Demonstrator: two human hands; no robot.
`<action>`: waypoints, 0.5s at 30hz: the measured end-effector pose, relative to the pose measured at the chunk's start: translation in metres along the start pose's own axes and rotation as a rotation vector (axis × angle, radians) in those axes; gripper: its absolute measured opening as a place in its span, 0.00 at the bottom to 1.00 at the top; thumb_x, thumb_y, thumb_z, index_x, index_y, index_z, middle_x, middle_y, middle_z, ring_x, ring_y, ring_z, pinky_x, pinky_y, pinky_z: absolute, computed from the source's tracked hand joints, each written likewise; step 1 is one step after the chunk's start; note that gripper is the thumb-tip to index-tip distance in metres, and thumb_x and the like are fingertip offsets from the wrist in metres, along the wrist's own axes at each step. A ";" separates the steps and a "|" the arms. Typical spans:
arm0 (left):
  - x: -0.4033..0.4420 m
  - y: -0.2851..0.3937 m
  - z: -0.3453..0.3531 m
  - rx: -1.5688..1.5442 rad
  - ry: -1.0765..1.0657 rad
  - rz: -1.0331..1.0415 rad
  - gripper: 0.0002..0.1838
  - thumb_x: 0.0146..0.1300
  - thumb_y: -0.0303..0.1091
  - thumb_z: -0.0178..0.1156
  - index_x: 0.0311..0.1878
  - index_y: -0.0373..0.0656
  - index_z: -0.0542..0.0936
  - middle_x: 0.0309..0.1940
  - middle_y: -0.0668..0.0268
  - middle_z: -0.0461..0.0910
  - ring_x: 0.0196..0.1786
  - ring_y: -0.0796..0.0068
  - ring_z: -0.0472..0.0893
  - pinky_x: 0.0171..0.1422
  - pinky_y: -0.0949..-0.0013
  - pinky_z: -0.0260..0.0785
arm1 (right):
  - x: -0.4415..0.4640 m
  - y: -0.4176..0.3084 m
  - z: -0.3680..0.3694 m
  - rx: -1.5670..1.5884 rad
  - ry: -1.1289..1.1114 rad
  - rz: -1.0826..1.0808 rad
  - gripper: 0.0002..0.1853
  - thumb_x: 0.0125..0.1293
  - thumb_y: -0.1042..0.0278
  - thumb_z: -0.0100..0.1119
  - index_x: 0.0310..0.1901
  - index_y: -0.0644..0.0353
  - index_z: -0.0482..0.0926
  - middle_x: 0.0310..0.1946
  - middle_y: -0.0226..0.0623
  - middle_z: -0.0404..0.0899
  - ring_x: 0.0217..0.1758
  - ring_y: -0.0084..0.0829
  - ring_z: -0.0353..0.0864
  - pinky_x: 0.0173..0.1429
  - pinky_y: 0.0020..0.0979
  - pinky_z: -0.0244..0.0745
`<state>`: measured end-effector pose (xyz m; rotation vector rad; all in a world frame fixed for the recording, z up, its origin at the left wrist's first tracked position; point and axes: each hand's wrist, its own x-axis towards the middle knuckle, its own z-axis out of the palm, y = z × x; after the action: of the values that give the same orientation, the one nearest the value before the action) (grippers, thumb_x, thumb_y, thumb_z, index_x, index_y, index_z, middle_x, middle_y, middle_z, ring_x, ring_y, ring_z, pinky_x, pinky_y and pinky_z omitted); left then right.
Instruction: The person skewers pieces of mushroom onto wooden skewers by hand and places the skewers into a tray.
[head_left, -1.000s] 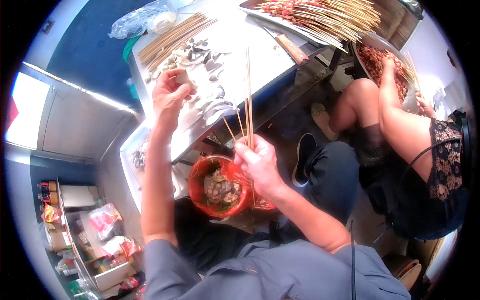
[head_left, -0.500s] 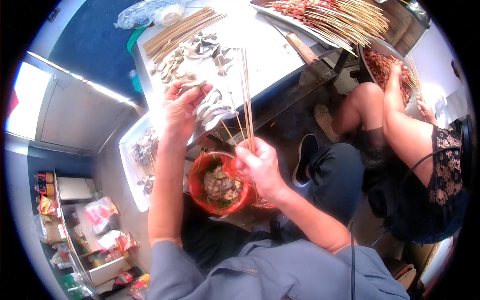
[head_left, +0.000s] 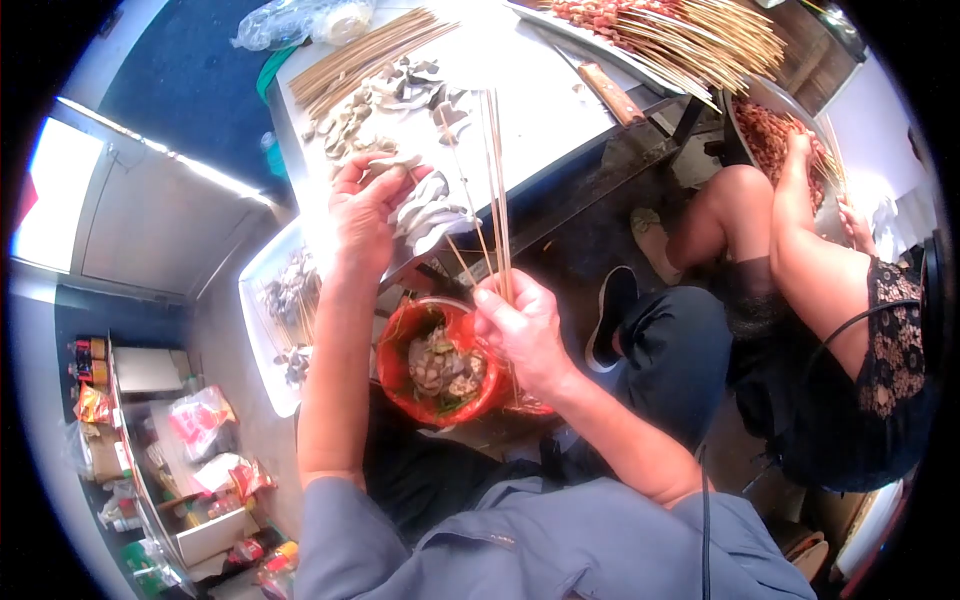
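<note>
My left hand [head_left: 362, 212] pinches a pale grey-white, mushroom-like piece [head_left: 402, 163] at the near edge of the white table [head_left: 540, 120]. My right hand [head_left: 522, 322] is closed around several thin bamboo skewers [head_left: 499, 190] that point up and away from me. One of them leans left from the bundle. A heap of similar pale slices [head_left: 428, 208] lies by my left fingers, and more slices [head_left: 360, 122] are spread farther back. Below my hands stands a bucket lined with a red bag [head_left: 393, 388], holding greyish scraps [head_left: 440, 370].
Bare skewers [head_left: 370, 60] lie at the table's back left. A wooden-handled knife [head_left: 610, 95] and a tray of meat skewers [head_left: 690, 45] are at the right. A white tray [head_left: 252, 318] stands left. A co-worker's hand [head_left: 797, 145] reaches into a meat bowl [head_left: 740, 125].
The loose skewer's tip is now higher and farther left, nearer the piece in my left hand. Both hands have barely moved.
</note>
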<state>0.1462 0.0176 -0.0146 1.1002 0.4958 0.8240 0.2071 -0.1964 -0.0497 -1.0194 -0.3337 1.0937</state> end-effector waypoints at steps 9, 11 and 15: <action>-0.006 0.006 0.002 0.123 -0.111 0.040 0.09 0.59 0.19 0.60 0.43 0.39 0.77 0.40 0.59 0.83 0.43 0.71 0.83 0.51 0.70 0.76 | 0.001 0.002 -0.001 0.042 0.000 0.005 0.03 0.70 0.71 0.56 0.38 0.60 0.73 0.21 0.26 0.74 0.19 0.14 0.68 0.23 0.18 0.62; -0.009 0.008 0.001 0.098 -0.146 0.016 0.06 0.59 0.21 0.58 0.41 0.38 0.78 0.41 0.59 0.83 0.44 0.73 0.81 0.53 0.70 0.74 | 0.001 0.001 -0.002 0.036 0.002 0.001 0.03 0.70 0.71 0.55 0.38 0.60 0.73 0.20 0.26 0.74 0.19 0.14 0.68 0.22 0.18 0.62; -0.011 0.005 -0.002 0.016 -0.199 0.014 0.04 0.61 0.23 0.56 0.39 0.37 0.78 0.42 0.58 0.82 0.44 0.74 0.80 0.54 0.71 0.72 | 0.000 -0.001 -0.003 0.030 0.020 -0.013 0.03 0.70 0.72 0.55 0.37 0.60 0.74 0.20 0.25 0.73 0.18 0.13 0.66 0.21 0.18 0.60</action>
<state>0.1364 0.0113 -0.0112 1.1876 0.3288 0.7145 0.2094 -0.1977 -0.0507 -0.9995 -0.3071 1.0731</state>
